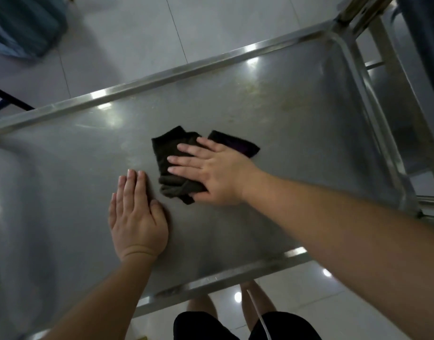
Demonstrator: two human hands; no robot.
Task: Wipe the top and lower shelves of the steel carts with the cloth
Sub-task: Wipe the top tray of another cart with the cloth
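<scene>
Cloth (pixel 171 165): dark, near-black, crumpled and loosely folded, one flap sticking out to the right with a purplish patch. Lies flat on the cart's top shelf (pixel 272 123), roughly mid-surface, partly covered. Top shelf: brushed steel tray with raised rim on all visible sides, rounded corners, glare spots from overhead lights, faint yellowish smears toward the far right area. Cart's corner post (pixel 363 18) rises at upper right; lower shelf not clearly visible.

The cloth (pixel 173 163) lies in the middle of the cart's top shelf (pixel 297 123). The right hand (pixel 208 173) rests flat on it. The left hand (pixel 135 217) lies flat on the shelf, just beside the cloth at seven o'clock.
</scene>
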